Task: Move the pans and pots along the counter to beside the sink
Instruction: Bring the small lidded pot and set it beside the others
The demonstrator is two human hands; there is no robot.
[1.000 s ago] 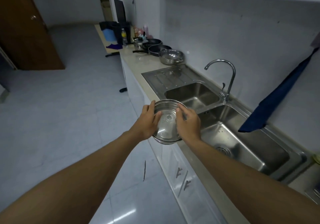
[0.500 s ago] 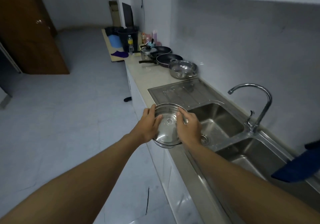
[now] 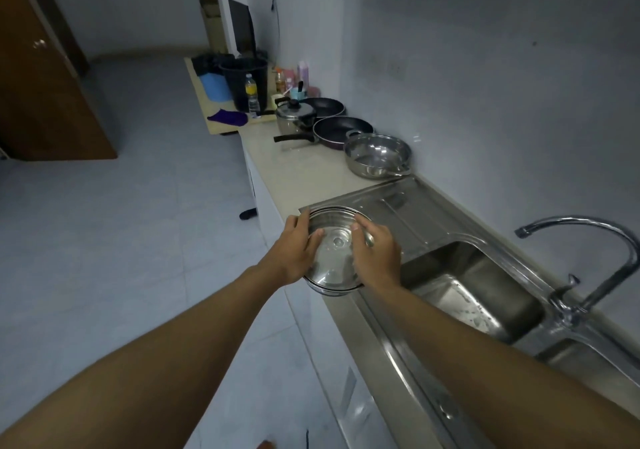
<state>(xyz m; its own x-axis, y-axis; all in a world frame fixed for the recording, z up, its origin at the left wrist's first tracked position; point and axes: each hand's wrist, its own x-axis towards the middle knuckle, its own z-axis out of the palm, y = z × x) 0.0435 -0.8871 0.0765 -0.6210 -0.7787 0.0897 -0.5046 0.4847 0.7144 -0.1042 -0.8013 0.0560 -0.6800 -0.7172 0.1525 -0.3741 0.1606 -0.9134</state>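
I hold a shiny steel pot [image 3: 333, 254] with both hands over the front edge of the sink's draining board [image 3: 408, 206]. My left hand [image 3: 296, 247] grips its left rim and my right hand [image 3: 375, 254] grips its right rim. Further along the counter [image 3: 298, 171] stand a steel two-handled pan [image 3: 377, 155], a dark frying pan [image 3: 341, 131], a lidded steel pot [image 3: 295, 116] and another black pan [image 3: 323, 106] behind it.
The sink basin [image 3: 464, 289] lies right of my hands, with the tap [image 3: 588, 258] behind it. At the counter's far end are a black bucket [image 3: 244, 81], a water bottle [image 3: 252, 95] and small bottles. The tiled floor is on the left.
I have moved along the counter with the pot in both hands, from in front of the basins to the draining board. The far pans now appear nearer.
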